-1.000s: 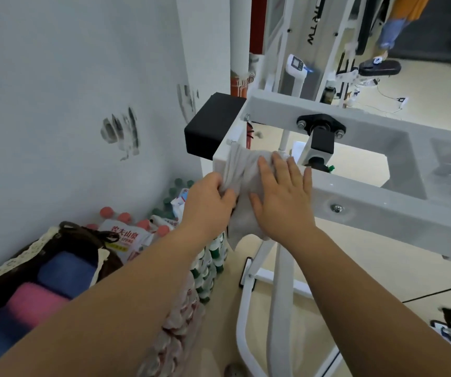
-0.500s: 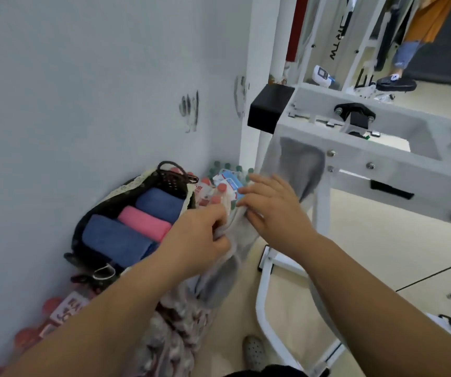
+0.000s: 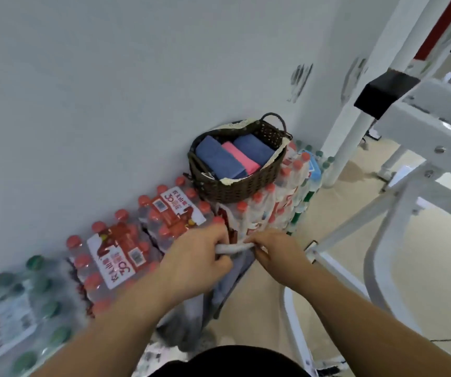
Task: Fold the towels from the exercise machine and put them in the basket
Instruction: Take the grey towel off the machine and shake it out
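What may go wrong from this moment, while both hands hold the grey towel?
1. The grey towel hangs long below the left hand and right hand; its lower end may drag on the floor.
2. The basket sits on bottle packs, and two blue towels and a pink towel nearly fill it, so pressing another in may tip it.

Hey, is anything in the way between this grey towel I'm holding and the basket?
Nothing visible blocks it. The grey towel in the left hand and right hand has open air to the basket on the bottle packs, though folded towels fill most of it.
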